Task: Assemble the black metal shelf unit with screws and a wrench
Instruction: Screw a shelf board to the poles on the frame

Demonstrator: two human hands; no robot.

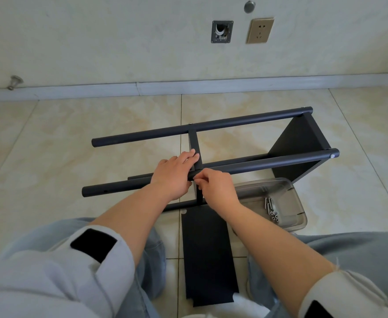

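On the tiled floor [73, 138] before a pale wall [119, 42] lies the shelf frame [245, 145] on its side, poles running left to right, one panel [298, 145] fixed at the right end. Left hand [172, 175] rests across the near pole [268, 161], fingers extended; right hand [218, 191] pinches something small at that pole, too small to tell. Just right of the frame sits a clear tray [287, 191] of screws [271, 210]; a loose panel [206, 255] lies nearer.
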